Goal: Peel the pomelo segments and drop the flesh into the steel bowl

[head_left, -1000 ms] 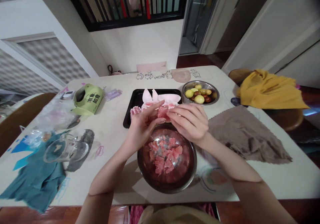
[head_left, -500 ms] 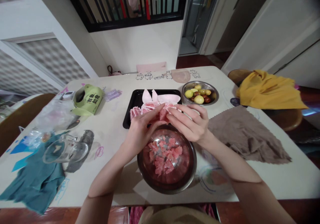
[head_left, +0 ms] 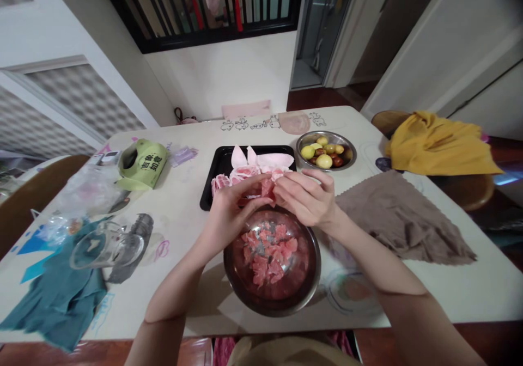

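Hands (head_left: 308, 197) shifted slightly, pinching pink pulp (head_left: 267, 188), steel bowl (head_left: 273, 304) beneath

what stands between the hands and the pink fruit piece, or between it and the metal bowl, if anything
Nothing visible does: the left hand and right hand hold the pink fruit piece, and, apart from the hands, no object shows between it and the metal bowl.
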`<state>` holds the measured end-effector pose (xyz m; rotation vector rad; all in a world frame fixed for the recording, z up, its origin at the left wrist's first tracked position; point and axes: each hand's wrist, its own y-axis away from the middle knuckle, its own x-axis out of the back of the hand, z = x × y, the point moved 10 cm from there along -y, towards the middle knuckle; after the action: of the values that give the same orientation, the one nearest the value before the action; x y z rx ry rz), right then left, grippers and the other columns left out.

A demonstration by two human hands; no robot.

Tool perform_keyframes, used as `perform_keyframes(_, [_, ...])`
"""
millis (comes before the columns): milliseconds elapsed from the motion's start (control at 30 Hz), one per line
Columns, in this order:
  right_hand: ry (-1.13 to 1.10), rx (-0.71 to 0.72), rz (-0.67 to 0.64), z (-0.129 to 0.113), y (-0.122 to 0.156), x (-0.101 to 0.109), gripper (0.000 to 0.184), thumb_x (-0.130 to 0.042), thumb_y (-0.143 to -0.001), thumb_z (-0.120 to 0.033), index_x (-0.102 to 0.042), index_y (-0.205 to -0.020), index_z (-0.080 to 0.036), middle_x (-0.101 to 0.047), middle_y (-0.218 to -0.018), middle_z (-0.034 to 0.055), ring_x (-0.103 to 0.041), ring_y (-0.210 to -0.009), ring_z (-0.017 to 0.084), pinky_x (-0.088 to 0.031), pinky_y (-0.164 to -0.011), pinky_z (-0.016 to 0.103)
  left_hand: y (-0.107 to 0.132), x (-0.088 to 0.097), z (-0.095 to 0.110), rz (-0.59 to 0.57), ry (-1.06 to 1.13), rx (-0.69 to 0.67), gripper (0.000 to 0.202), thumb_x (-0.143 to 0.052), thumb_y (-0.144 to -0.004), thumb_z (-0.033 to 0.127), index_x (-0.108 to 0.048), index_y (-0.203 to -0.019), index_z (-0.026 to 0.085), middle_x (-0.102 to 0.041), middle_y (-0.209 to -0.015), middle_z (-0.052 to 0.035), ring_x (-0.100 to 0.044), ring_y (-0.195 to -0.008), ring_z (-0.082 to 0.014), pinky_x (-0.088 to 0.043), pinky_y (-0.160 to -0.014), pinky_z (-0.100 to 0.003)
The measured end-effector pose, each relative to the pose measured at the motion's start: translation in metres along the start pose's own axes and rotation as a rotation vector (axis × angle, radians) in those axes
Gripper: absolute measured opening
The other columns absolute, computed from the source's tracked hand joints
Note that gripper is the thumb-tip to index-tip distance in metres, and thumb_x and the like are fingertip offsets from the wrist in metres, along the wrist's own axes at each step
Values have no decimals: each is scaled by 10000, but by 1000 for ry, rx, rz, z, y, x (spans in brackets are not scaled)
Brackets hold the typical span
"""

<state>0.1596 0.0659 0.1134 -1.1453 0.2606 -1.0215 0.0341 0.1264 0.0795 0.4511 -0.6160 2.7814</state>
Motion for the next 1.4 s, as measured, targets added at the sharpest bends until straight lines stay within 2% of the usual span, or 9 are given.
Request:
perform_keyframes(200, [-46,-60,8,11,-1,-4,202,-565,-1010,-219,-695,-856,-234,-780,-930,-14,-660,-967,140,-450,-933,343,-10,-4,-9,-33,249,41,337,-747,-892,245,-698,-1220,182,-801,-1074,-72,-780,-944,-169,-653,-887,-283])
perform_keyframes(300, [-88,-108,0,17,-2,-5,186,-561,-1017,-252,-676,-873,-231,-775,-916,-11,-670,-940,140,-442,-938,357,-12,-7,-9,-43,325,27,311,-751,-886,247,-707,-1185,175,-798,-1079,-77,-778,-949,-171,-658,-874,-284])
perform_keyframes(400, [-114,-143,-25,20,-3,-6,163,-568,-1012,-240,-662,-880,-223,-775,-923,-12,-680,-912,130,-437,-945,356,-9,-6,-9,-16,307,18,339,-763,-876,228,-705,-1208,192,-773,-1174,-87,-761,-1026,-173,-649,-906,-273])
perform_keyframes(500, [-119,-140,-62,19,-4,-8,151,-578,-1009,-233,-660,-882,-225,-775,-943,-22,-685,-910,122,-428,-959,355,-6,-8,-12,-10,278,49,429,-813,-826,206,-695,-1238,215,-748,-1245,-89,-745,-1083,-185,-658,-859,-241])
perform_keyframes(667, [-127,-119,-80,15,-6,-7,143,-582,-995,-195,-664,-882,-224,-770,-935,-32,-684,-901,111,-422,-957,343,-4,-6,-14,40,238,52,381,-797,-848,215,-709,-1218,205,-769,-1190,-82,-755,-1067,-180,-657,-843,-220])
perform_keyframes(867, [-147,-136,-105,15,-8,-9,179,-556,-994,-182,-662,-858,-232,-761,-944,-35,-669,-880,108,-428,-928,341,-6,-13,-14,16,334,21,346,-760,-885,226,-691,-1222,182,-792,-1121,-88,-767,-1036,-173,-641,-930,-273])
perform_keyframes(967, [-179,-155,-92,16,-7,-9,149,-582,-977,-176,-664,-862,-221,-764,-948,-20,-668,-856,112,-439,-923,350,-7,-14,-15,14,356,23,343,-764,-882,242,-687,-1207,167,-798,-1088,-94,-776,-986,-172,-641,-946,-308])
perform_keyframes(1233, [-294,-161,-32,18,-2,-2,107,-635,-936,-136,-673,-880,-220,-769,-951,1,-673,-803,125,-482,-921,374,-6,-13,-10,-2,380,8,285,-765,-878,216,-712,-1154,171,-797,-1100,-88,-773,-1000,-175,-645,-916,-282])
perform_keyframes(1400, [-339,-235,23,27,-5,9,83,-677,-914,-155,-683,-925,-237,-774,-910,-11,-730,-865,141,-495,-950,386,-5,-10,2,1,330,-7,411,-721,-919,231,-635,-1321,209,-755,-1236,-115,-747,-1122,-215,-623,-1010,-356])
